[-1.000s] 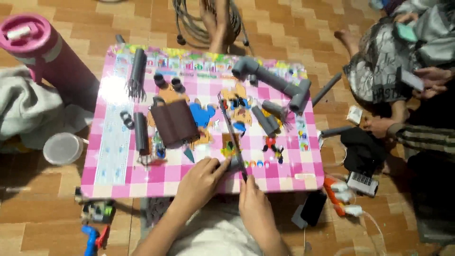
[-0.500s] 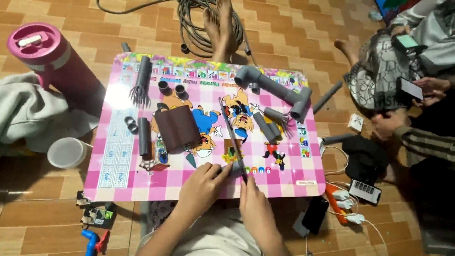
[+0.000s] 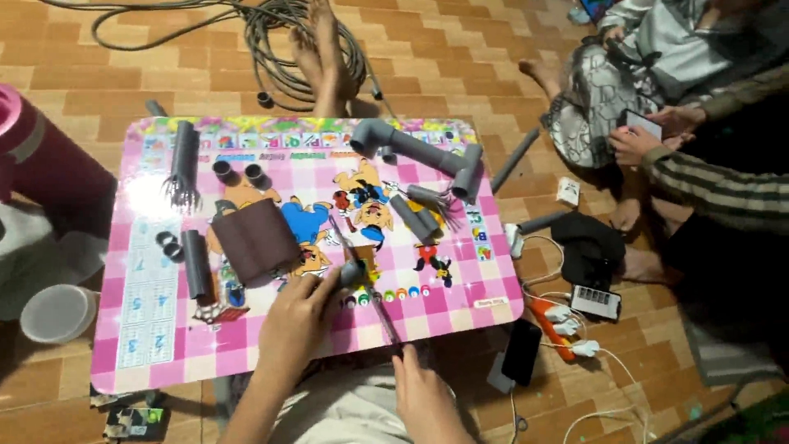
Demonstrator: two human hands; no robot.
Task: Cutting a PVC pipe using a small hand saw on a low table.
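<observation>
The person sits on the floor at a small pink checked counter (image 3: 156, 329) printed with cartoon figures. The left hand (image 3: 300, 316) is clenched around a short grey pipe piece (image 3: 353, 271) near the front edge, pressing it to the counter. The right hand (image 3: 419, 386) grasps the near end of a thin saw blade (image 3: 362, 275), which runs slantwise past the pipe piece. Judging by what lies about, much of the cutting looks done: two small rings (image 3: 234, 170) stand near the back, more rings (image 3: 170, 244) lie to the left beside a grey tube (image 3: 196, 263), and a jointed elbow pipe (image 3: 415, 148) rests at the back right. A brown sheet of sandpaper (image 3: 255, 238) lies just left of the left hand, so smoothing may remain
</observation>
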